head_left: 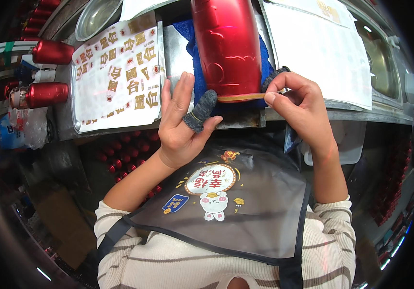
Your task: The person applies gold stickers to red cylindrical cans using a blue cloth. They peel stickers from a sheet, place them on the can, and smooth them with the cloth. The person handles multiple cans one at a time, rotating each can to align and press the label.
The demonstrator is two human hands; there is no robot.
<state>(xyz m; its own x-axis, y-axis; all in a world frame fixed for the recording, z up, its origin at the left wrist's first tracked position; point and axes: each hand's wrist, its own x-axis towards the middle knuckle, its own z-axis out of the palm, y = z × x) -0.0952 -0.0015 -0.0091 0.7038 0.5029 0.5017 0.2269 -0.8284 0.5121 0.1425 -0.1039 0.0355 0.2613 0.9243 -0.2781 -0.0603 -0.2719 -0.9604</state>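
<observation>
A large shiny red bottle-shaped vessel point(228, 53) with raised curved patterns lies on a blue cloth point(199, 82), its near end toward me. Along that end runs a narrow gold-tan strip point(240, 98). My right hand point(305, 103) pinches the strip's right end between thumb and finger. Beside the left end, my left hand point(175, 127) has its fingers stretched apart. A grey knitted finger cover point(202, 110) sits on its index finger, the tip close against the strip. Another dark knitted cover point(278, 77) shows by my right fingers, partly hidden.
Left, a white sheet point(88, 96) carries gold-brown decals. White sheets point(318, 58) lie at right before a metal basin point(385, 67). Two red bottles point(47, 95) point(52, 52) rest at far left, near a metal bowl point(93, 21). Several red pieces point(125, 154) are below the bench edge.
</observation>
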